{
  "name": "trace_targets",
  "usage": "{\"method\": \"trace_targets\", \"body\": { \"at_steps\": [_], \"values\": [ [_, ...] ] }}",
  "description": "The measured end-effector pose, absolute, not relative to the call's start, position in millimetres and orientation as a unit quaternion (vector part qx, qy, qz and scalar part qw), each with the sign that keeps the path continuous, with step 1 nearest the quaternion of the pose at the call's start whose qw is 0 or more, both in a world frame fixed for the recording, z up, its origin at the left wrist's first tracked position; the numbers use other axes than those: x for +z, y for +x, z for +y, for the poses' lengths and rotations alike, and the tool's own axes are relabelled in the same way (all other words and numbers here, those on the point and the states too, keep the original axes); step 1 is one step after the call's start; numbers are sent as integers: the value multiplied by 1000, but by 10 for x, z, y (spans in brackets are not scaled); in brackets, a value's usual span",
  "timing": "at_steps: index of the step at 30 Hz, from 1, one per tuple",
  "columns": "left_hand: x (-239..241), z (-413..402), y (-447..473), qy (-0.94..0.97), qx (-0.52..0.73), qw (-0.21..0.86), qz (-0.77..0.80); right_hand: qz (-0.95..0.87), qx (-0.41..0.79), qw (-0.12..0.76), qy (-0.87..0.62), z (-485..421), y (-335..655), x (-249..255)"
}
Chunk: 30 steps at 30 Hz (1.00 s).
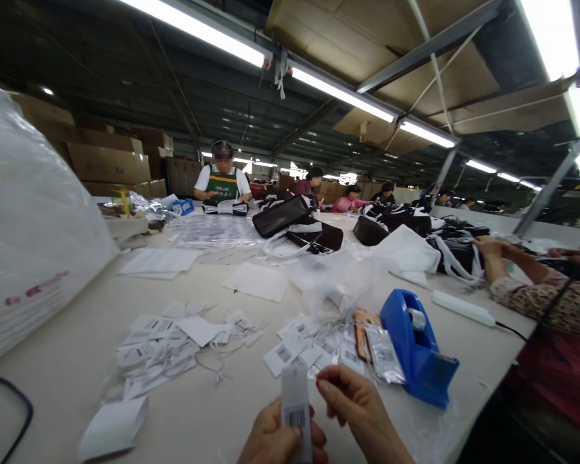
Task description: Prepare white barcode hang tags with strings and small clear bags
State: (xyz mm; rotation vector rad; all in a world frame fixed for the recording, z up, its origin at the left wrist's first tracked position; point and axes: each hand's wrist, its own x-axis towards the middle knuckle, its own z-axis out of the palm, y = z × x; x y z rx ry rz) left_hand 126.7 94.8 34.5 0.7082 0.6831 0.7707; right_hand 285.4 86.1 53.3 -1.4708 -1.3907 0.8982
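My left hand (278, 432) grips a white barcode tag (294, 394) upright, thumb across its lower front. Just right of the tag's top, my right hand (350, 403) has its thumb and forefinger pinched together. A small red spot shows at those fingertips; whether anything thin is between them I cannot make out. Beyond the hands lies a pile of barcode tags (294, 338), with a brown phone-like object (362, 335) and a silvery packet (384, 354) beside it. A blue tape dispenser (410, 348) stands to the right. Another heap of stringed tags (157, 341) spreads on the left.
Dark bags (280, 216) with white-wrapped handles are piled farther back. A large plastic bag (29, 225) rises at left. On the right lie a white corded tool (464, 308) and a co-worker's arm (526, 270). Another person (222, 180) works across the table.
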Motion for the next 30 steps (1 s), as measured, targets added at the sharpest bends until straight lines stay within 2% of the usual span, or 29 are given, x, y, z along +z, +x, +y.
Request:
{"method": "trace_targets", "body": {
  "at_steps": [3,5,10,18,30],
  "values": [
    [457,1006,1235,277,439,752,406,-629,138,376,-667,902,3102,524],
    [496,1046,1229,263,463,728,433,-655,68,331,-675,916,3211,486],
    [501,1076,1261,262,454,724,449,-758,-126,144,-623,1009,3212,356],
    [472,1063,1286,263,443,732,447,-804,-171,84,-564,1273,3244,377],
    [482,1063,1282,278,430,737,442,-864,-159,45,-475,1442,3280,507]
  ]
}}
